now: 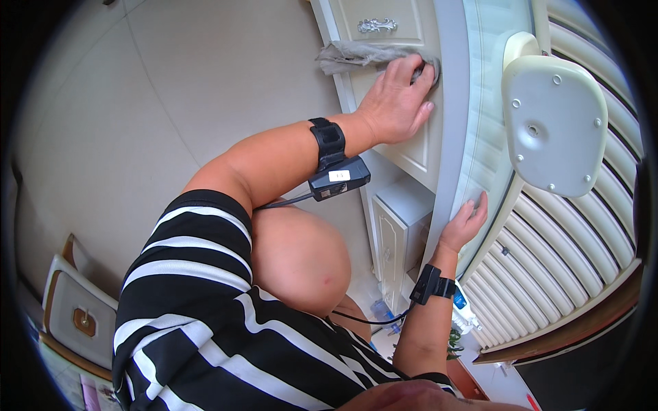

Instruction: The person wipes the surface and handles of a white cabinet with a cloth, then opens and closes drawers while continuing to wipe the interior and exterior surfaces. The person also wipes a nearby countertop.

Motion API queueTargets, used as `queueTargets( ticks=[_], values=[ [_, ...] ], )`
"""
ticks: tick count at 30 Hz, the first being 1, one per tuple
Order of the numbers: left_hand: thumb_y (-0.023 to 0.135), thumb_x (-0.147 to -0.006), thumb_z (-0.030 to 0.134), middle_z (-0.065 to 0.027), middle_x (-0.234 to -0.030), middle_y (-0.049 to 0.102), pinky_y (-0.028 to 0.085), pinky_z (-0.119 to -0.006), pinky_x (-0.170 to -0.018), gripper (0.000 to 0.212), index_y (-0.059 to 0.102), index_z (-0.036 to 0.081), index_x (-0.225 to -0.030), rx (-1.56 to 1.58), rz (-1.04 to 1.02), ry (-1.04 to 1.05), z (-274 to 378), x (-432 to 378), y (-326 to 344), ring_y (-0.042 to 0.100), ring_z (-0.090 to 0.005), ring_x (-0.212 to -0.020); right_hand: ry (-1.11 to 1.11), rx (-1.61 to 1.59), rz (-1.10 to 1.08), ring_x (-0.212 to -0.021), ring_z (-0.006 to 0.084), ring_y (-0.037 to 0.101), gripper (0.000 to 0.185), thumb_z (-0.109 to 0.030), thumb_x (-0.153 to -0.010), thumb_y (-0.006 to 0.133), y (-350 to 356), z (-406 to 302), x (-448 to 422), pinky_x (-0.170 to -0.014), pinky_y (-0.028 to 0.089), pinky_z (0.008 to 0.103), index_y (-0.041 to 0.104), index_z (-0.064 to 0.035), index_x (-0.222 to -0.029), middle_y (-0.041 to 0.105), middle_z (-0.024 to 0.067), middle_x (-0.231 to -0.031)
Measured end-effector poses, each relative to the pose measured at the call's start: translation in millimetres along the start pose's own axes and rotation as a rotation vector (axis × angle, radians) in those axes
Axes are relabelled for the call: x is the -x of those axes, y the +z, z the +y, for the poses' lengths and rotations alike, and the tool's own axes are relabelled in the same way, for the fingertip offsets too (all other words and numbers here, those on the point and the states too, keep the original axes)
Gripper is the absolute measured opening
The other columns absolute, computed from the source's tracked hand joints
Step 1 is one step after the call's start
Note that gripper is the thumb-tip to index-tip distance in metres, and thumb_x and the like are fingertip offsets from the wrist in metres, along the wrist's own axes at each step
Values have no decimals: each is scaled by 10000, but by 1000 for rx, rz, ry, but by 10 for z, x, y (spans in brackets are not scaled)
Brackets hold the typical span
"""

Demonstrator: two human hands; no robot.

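Observation:
My left hand [403, 97] presses a crumpled grey cloth [354, 55] to the cream front of a drawer cabinet [380, 123], close under its top edge. One end of the cloth trails away past the cabinet's side. My right hand [465, 223] rests on the glass-covered top [475, 133] near its rim, thumb and fingers apart, with nothing seen in it. A strapped black device sits on each forearm, with a cable leading from it.
An ornate silver handle [378, 24] juts from a panel. Beside the top, a white plastic base [558, 123] with small feet fronts cream slats [534, 251]. A white bottle [465, 308] stands behind my right forearm. A chair [82, 298] is at lower left on the tiled floor [113, 128].

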State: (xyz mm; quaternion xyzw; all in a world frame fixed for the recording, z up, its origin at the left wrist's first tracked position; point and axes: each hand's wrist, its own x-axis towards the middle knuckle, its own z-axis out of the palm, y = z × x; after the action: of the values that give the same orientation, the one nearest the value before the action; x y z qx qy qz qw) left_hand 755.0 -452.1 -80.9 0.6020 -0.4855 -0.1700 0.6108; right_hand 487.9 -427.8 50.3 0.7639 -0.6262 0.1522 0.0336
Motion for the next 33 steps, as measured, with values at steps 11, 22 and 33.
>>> queueTargets(
  ticks=[11,22,33],
  values=[
    [645,-836,261,-174,-1275,410,359,-480,-1002,523,487,41,-1283,-199,138,-34,-89,-268,-139,419,-381,-1170,26,25,-4,-1253,345,470,443,-189,-958,478,-7,-18,-6,-1085,338,411,500,47,-1333,510,213,-1340],
    [646,-848,286,-119,-1286,414,338,-459,-1004,515,502,79,-1297,-427,15,185,-447,-204,-198,394,-325,-1210,34,6,-6,-1256,355,461,439,-162,-941,489,-12,-21,2,-1091,337,425,497,44,-1329,505,210,-1337],
    [532,-907,314,-239,-1323,444,385,-534,-971,579,431,8,-1387,-289,284,-133,-668,-1074,-345,454,-414,-1161,20,-13,-13,-1257,361,457,454,-181,-939,482,-21,-13,0,-1092,332,434,493,50,-1329,495,219,-1343]
  ],
)
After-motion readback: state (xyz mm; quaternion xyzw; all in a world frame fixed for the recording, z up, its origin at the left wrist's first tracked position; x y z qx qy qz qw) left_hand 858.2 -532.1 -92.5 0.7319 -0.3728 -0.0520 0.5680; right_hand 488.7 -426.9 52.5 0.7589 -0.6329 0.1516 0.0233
